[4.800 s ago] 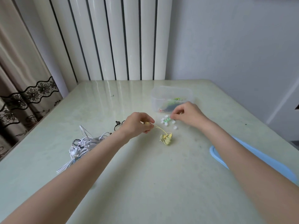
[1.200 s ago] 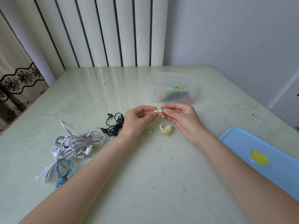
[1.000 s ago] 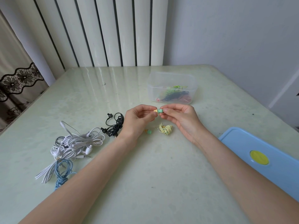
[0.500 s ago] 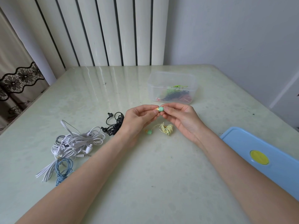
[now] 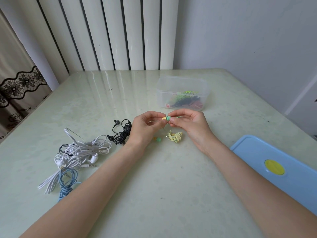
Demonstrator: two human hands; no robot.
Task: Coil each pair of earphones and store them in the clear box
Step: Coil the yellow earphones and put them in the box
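Both grips, left hand [image 5: 145,127] and right hand [image 5: 190,126], pinch 1 earbud [image 5: 166,118]; clear box [image 5: 182,83] holds coiled earphones [image 5: 186,100].

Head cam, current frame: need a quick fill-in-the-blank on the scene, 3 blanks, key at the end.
1. Both the left hand and the right hand pinch the same small ____ earbud.
2. The black earphones lie to the ____ of the left hand on the table.
3. The blue lid lies off the clear box, so the box is ____.

Missing words: yellow-and-green; left; open
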